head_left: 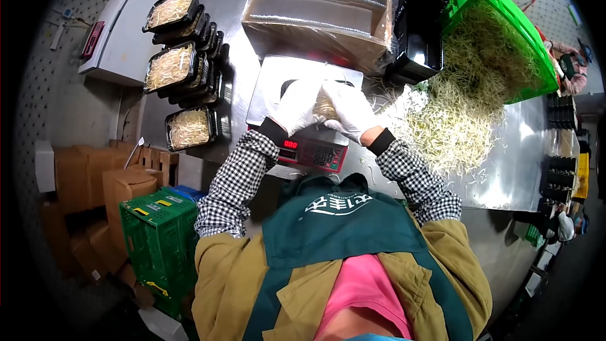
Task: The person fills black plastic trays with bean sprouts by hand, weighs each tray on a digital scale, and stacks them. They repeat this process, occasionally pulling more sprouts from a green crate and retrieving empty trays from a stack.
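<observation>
A black tray [288, 84] sits over the pale, flat plate of the scale [261, 100], right between the worker's two hands, and only slivers of its dark rim and a patch of sprouts [326, 109] show past the gloves. Those sprouts are thin, tangled, straw-coloured threads. The left hand [298, 107] and the right hand [349, 107], both in smooth white gloves, lean in over the tray from either side. Most of the fingers are tucked out of sight, so I can't tell whether they clamp the rim or just press on the filling.

The scale's red front carries small dark keys and a glowing display [290, 144] showing 0.00. On the right, a loose, stringy heap [454, 129] of pale sprouts spills from a tipped crate [536, 72] of bright green plastic onto the shiny metal table [521, 145]. Beyond the scale stand a film-wrapped carton [319, 38] packed with clear, ridge-edged plastic and a stack of glossy black trays [420, 22]. To the left, filled trays [171, 68] rise in stacks, their rounded rectangular rims framing matted sprouts. Checked, gathered cloth sleeves [235, 180] cover the forearms above dark cuffs.
</observation>
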The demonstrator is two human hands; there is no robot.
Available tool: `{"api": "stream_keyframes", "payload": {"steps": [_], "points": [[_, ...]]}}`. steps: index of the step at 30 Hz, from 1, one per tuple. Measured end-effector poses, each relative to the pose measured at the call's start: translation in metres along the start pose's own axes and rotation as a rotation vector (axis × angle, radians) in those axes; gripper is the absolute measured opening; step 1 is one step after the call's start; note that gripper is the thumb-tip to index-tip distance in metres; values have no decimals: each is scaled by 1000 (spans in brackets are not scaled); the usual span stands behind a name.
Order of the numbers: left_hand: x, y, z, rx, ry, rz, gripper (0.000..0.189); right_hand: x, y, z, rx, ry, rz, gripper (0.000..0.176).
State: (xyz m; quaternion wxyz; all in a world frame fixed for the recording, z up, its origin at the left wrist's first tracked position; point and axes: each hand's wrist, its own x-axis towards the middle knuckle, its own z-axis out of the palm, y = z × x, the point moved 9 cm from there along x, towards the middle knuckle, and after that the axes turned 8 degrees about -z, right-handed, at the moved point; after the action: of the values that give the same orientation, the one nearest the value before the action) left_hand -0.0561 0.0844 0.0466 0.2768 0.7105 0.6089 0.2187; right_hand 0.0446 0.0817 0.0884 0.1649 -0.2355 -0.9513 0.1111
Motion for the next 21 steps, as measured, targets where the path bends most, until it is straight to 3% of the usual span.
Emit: {"api": "stream_keyframes", "payload": {"steps": [1,3,4,5,6,10,15,18,19,21], "points": [[2,-2,1,-32,-88,-58,92,0,0,8,-24,15,-33,64],[-7,1,-6,43,-53,44,98,-4,11,35,-71,29,-77,45],[-13,5,-9,80,-38,98,101,-6,12,37,-47,52,-78,45],[-16,0,-9,84,-57,25,108,-8,12,40,-25,76,-77,45],[-21,8,-16,199,43,114,108,-10,12,39,-2,101,-78,45],[-17,2,-8,192,41,87,102,-10,-6,8,156,148,-37,58],[-21,7,-11,149,36,150,97,-24,19,22,55,48,-40,76],[-37,-7,-30,-21,138,119,98,-26,31,-6,375,133,84,80],[-41,-12,-30,130,212,98,102,-24,40,-1,473,126,154,81],[-40,-13,-24,149,248,85,103,-16,50,15,423,168,242,77]]}}
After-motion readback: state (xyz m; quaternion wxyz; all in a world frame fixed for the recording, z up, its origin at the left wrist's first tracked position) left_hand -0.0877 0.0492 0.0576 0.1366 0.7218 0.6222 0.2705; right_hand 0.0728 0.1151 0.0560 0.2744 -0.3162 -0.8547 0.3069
